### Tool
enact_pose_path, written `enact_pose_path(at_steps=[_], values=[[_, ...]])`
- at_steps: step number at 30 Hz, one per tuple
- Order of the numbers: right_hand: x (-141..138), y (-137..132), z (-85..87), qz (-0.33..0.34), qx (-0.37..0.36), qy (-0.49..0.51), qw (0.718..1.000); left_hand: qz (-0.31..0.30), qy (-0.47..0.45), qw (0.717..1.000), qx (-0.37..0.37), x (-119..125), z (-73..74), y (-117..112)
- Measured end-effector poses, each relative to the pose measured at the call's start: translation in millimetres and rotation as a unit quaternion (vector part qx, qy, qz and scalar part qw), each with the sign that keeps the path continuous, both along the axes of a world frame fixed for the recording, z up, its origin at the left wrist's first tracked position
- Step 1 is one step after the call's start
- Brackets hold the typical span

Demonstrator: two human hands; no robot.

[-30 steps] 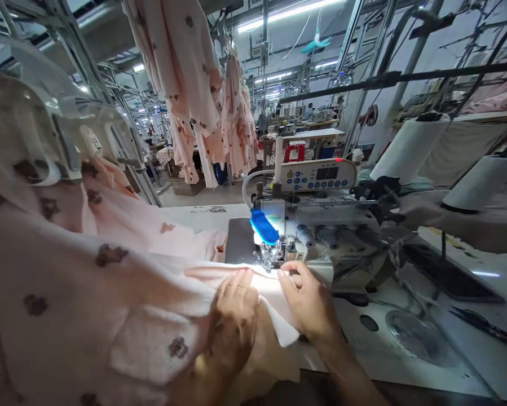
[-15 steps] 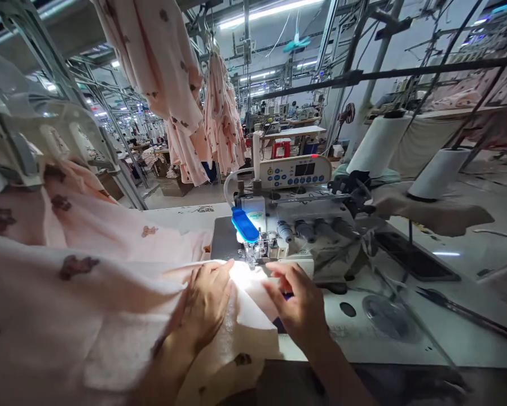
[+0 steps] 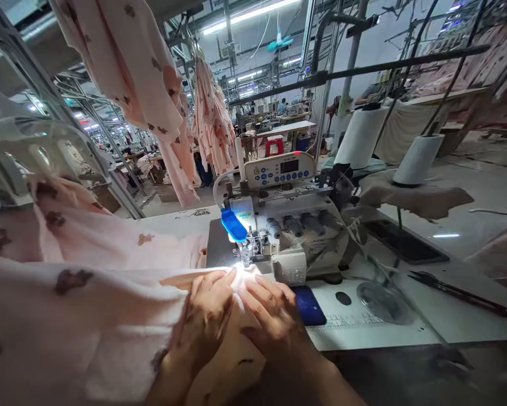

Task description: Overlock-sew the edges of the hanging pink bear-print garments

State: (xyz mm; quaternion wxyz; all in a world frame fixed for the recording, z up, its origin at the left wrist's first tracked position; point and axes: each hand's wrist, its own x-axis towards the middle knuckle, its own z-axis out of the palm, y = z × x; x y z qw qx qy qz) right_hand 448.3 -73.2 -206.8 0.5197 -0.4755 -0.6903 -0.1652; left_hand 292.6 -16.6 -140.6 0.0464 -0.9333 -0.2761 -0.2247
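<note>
The pink cloth (image 3: 122,304) with brown bear-like prints spreads from the left edge of the frame to the lower centre, its edge brightly lit just below the presser foot (image 3: 245,260) of the sewing machine (image 3: 321,242). Both hands lie on it, unclenched: the left hand (image 3: 208,307) palm down with fingers stretched towards the foot, the right hand (image 3: 274,313) just beside it, fingers extended over the lit edge and thumb apart. Right of centre on the bench (image 3: 350,335), a dark blue object (image 3: 310,306) lies partly behind the right hand. A long dark tool (image 3: 460,293) lies farther right, below a flat black slab (image 3: 408,241). White thread cones (image 3: 360,135) stand upper right; pink garments (image 3: 130,62) hang upper left.
</note>
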Motion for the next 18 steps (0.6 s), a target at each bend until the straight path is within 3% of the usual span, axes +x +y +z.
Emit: enact_pose_path(at_steps=[4,9,14,18], values=[[0,-2,5.0,0.001,0.008,-0.015,1.000,-0.040,0.004,0.999,-0.005,-4,0.6,11],[1,-1,11.6,-0.067,-0.044,-0.006,0.997,0.012,-0.016,1.000,0.019,-5,-5.4,22],[-8,-5,-6.2,-0.047,-0.043,-0.060,0.996,0.051,-0.041,0.996,0.056,0,-17.8,17],[-14,2,-15.3,-0.096,0.040,0.016,0.994,0.053,-0.046,0.993,0.091,-4,-11.6,6]])
